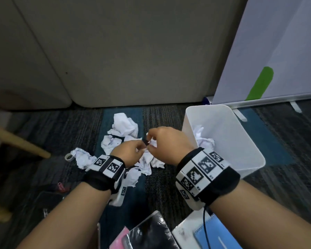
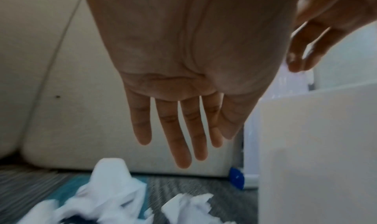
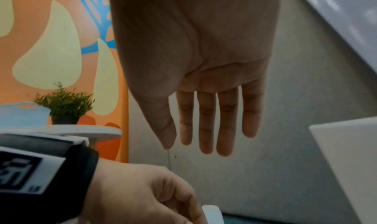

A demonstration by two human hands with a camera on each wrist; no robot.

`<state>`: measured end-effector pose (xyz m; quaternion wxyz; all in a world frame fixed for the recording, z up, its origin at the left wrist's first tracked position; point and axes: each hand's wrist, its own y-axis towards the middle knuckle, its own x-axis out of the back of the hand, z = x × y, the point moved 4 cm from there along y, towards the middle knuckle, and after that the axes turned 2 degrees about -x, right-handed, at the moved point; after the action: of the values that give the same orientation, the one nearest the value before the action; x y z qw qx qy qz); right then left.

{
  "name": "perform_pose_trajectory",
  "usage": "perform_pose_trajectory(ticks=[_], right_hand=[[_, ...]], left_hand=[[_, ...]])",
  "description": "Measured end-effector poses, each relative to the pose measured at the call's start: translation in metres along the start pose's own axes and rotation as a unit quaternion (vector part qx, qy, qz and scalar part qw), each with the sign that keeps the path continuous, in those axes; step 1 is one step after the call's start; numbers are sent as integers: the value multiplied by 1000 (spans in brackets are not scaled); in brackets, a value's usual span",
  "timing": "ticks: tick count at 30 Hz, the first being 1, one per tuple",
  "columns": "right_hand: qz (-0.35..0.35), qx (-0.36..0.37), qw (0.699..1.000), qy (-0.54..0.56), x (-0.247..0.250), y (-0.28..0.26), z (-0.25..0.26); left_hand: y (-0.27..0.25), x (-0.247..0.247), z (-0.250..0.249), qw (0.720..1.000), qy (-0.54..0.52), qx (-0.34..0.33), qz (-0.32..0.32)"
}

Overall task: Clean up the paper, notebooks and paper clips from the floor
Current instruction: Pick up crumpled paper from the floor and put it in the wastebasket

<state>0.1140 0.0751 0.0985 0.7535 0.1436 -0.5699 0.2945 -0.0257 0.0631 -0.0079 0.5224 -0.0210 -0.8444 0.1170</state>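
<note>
Both hands meet low over a heap of crumpled white paper (image 1: 124, 124) on the carpet. A small black clip (image 1: 146, 142) sits between them. My left hand (image 1: 141, 143) pinches it with curled fingers, and my right hand (image 1: 152, 141) curls its fingertips onto it from the other side. The wrist views show little of the clip. A white bin (image 1: 241, 123) stands just right of the hands with crumpled paper (image 1: 203, 139) inside. Close to me lie a black notebook (image 1: 151, 230), a blue spiral notebook (image 1: 215, 232) and a pink one (image 1: 118, 239). A pink paper clip (image 1: 60, 186) lies at left.
A grey sofa (image 1: 115, 51) closes off the back. A white board (image 1: 276, 51) with a green mark leans at the right. A wooden leg (image 1: 20, 142) slants in from the left. A tape ring (image 1: 68, 156) lies beside the left paper ball.
</note>
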Motion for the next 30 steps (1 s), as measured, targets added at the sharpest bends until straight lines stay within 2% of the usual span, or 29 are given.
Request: perform_pose_trajectory(ticks=[5,7,12,16,18,21,25,30], right_hand=[[94,35,994,-53,-60,11,7],[132,46,988,-66,-84,14,4],[176,42,980,-84,-117,18,-6],[189,41,977,-85,-128,20,-14],[191,38,978,-80,-131,19,-18],[197,35,977,-74,-131,17,-24],[197,22,977,-75,-128,16,-30],[161,5,986,-52,-114,18,-28]], left_hand=[[3,-44,76,989,57,116,69],[1,-65,93,984,55,140,96],[-2,-127,94,984,-7,121,127],[-1,-166,90,972,47,139,182],[-2,-173,84,974,81,134,164],[-8,-171,78,983,42,143,110],[-13,-143,79,982,-111,154,23],[-8,-73,62,946,-303,115,-1]])
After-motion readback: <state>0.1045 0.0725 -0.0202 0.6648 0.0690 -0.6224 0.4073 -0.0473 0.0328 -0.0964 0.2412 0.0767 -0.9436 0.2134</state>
